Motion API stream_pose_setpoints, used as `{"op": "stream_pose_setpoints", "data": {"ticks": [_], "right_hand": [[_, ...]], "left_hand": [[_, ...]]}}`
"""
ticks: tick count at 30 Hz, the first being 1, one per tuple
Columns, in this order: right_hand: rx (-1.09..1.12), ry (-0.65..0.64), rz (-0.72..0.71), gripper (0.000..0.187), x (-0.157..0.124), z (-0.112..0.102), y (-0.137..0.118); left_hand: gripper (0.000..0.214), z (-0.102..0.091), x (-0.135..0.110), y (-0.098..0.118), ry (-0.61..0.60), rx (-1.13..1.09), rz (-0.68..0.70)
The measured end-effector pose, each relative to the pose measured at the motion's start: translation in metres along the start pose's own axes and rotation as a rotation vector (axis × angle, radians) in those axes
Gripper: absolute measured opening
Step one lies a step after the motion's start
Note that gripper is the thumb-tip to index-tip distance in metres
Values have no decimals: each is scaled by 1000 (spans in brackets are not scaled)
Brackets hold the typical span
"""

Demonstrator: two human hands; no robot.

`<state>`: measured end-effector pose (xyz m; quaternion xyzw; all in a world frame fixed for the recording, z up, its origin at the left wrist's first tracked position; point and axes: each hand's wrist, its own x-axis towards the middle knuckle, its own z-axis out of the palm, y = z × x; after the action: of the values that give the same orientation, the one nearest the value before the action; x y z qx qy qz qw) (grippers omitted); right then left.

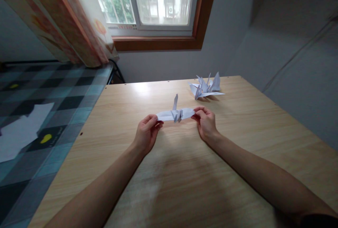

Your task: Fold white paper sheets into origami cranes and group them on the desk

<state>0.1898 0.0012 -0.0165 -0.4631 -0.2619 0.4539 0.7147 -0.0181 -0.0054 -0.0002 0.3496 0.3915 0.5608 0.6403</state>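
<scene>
Between my two hands a white folded paper crane [177,115] is stretched out, its wings spread to the sides and one narrow point sticking up. My left hand [148,131] pinches the tip of the left wing between thumb and fingers. The tip of the right wing is pinched by my right hand [206,122]. Beyond my right hand, more white paper cranes [206,87] sit in a cluster near the table's far edge; how many overlap there I cannot tell.
The cranes are over a light wooden table [126,192]. To the left, a bed with a checked cover [52,171] holds white paper sheets [23,129]. A curtain [76,16] and a barred window [161,0] are behind the table; a wall [298,73] runs along its right.
</scene>
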Motion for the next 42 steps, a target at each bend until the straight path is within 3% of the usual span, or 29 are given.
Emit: {"op": "stream_pose_setpoints", "data": {"ticks": [16, 23, 37, 42], "right_hand": [[-28, 59, -63, 9, 13, -4, -3], [-12, 195, -85, 24, 39, -18, -2], [-349, -165, -163, 82, 48, -32, 6], [-386, -174, -203, 86, 44, -30, 5]], "left_hand": [[35, 2, 2, -2, 42, -69, -16], [33, 4, 0, -2, 16, -61, 14], [25, 3, -1, -3, -19, -28, 44], [21, 2, -2, -2, -13, -27, 58]]}}
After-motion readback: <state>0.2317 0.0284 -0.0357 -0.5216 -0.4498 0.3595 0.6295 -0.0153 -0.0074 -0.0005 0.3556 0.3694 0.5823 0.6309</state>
